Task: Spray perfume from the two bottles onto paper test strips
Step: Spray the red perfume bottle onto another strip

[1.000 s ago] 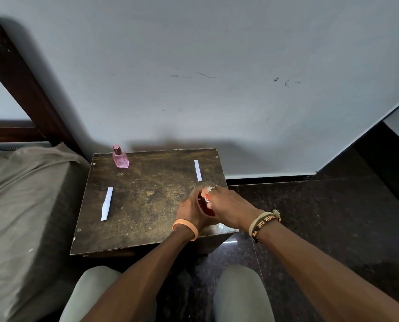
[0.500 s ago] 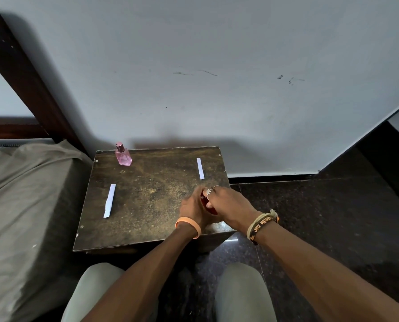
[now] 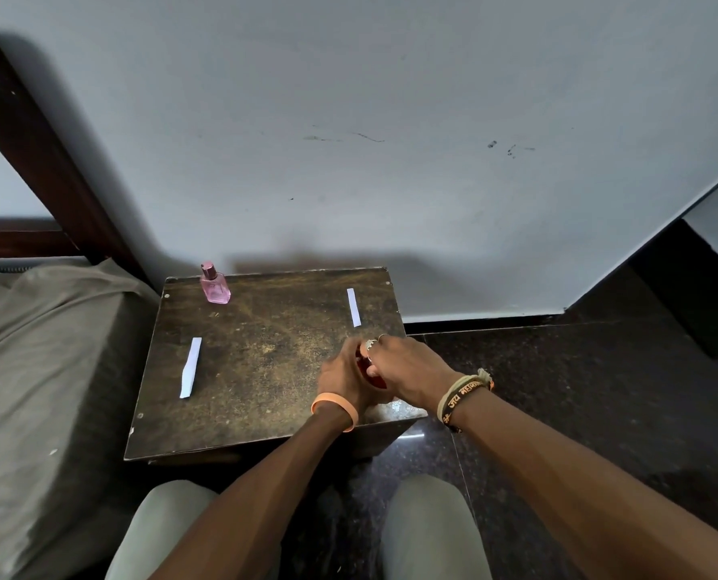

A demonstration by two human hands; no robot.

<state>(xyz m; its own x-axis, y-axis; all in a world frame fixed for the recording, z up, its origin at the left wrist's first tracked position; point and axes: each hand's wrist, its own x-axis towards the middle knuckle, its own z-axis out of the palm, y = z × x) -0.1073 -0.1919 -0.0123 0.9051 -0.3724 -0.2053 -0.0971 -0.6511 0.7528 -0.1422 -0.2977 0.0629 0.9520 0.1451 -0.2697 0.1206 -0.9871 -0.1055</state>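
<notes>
A red perfume bottle [image 3: 374, 376] stands near the right front of the small dark table [image 3: 261, 370], mostly hidden between my hands. My left hand [image 3: 342, 380] grips its body from the left. My right hand [image 3: 407, 368] curls over its top from the right. A pink perfume bottle [image 3: 214, 284] stands upright at the table's far left corner. One white paper strip [image 3: 190, 367] lies on the left side of the table. A second strip [image 3: 353, 307] lies at the far right, just beyond my hands.
A bed with a grey-green sheet [image 3: 35, 391] abuts the table's left side, with a dark wooden headboard [image 3: 43, 161] behind it. A pale wall [image 3: 390, 161] rises right behind the table. Dark polished floor [image 3: 579, 391] spreads to the right. My knees [image 3: 428, 529] are below the table's front edge.
Both hands stay on the red bottle in the same spot. The right hand's fingers have shifted slightly on its top. The view has moved a little.
</notes>
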